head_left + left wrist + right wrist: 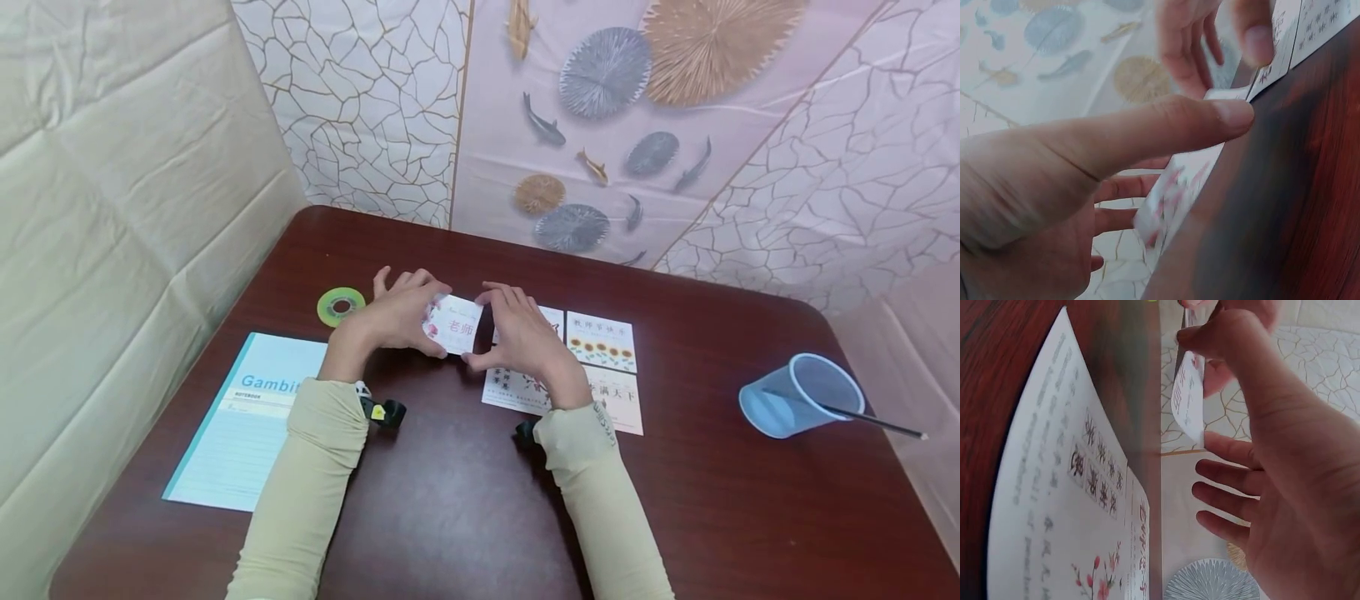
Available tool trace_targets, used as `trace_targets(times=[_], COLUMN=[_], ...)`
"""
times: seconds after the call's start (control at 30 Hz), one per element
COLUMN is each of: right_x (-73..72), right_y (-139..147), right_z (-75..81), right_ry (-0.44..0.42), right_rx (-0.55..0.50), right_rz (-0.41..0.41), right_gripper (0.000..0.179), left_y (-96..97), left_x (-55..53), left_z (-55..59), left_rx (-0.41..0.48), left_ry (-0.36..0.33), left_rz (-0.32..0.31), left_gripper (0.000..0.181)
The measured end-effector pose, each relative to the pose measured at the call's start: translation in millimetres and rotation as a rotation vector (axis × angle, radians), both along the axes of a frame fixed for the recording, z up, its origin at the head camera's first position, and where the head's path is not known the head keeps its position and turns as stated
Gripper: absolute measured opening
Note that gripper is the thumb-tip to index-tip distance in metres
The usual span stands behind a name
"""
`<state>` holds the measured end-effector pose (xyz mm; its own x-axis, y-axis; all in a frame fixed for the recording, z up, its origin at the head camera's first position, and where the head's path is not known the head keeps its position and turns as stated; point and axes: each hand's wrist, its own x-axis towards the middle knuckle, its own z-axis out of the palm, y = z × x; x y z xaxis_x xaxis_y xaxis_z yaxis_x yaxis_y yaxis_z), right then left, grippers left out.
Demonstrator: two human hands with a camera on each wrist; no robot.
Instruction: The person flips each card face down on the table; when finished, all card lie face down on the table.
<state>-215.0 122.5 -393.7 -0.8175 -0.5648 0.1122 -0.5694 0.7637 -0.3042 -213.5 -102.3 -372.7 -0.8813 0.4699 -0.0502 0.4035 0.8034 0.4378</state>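
A small white card (pixel 459 327) with pink flowers and red Chinese characters is held between the thumb and fingers of my left hand (pixel 397 317). In the left wrist view the thumb crosses the front of this flowered card (pixel 1175 187), with fingers behind it. My right hand (pixel 525 337) is at the card's right edge; its index fingertip meets a corner of the card (pixel 1190 403) in the right wrist view. The other right fingers extend loosely. Beneath and beside the right hand lie several printed cards, including a sunflower card (pixel 602 343) and a blossom card (pixel 513 393).
Left of the hands are a green tape roll (pixel 327 308) and a white notebook (pixel 225 442) with a teal edge. A light blue cup (pixel 772 408) with a dark stick (pixel 877 421) lies tilted at the right. Patterned cloth (pixel 360 100) hangs behind the dark wooden table (pixel 442 500).
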Motion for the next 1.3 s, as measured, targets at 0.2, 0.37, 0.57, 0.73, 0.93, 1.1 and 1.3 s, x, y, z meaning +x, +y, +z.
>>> trace_targets(times=[0.2,0.37,0.57,0.73,0.93,1.1,1.3], right_x=[1.2,3.4,3.6,4.7,4.9,4.7,2.8], right_y=[2.2,9.6,13.8,14.7,9.8,7.7,11.0], right_z=[5.3,10.0,15.0,19.8,17.1,11.9,11.1], right_ry=[-0.046,-0.119,-0.143,-0.196,-0.278,-0.280,-0.294], right_rx=[-0.089,-0.166,-0.252,-0.298,-0.281,-0.277,-0.296], right_rz=[0.016,0.026,0.068,0.068,0.069,0.076,0.065], right_gripper=[0.085,0.088,0.084,0.090,0.101,0.095,0.095], left_y=[14.1,13.1,14.4,11.3,2.0,-0.3,-3.1], left_x=[-0.6,-0.1,1.7,-0.4,1.6,9.9,15.3], left_z=[1.0,0.6,0.9,1.7,11.1,26.8,38.5], left_rx=[0.053,0.096,0.152,0.224,0.668,0.932,1.001], left_ry=[0.049,0.014,0.000,0.063,-0.006,-0.069,-0.122], left_rz=[-0.099,-0.099,-0.113,-0.086,-0.158,-0.272,-0.263], left_gripper=[0.081,0.082,0.089,0.091,0.088,0.079,0.079])
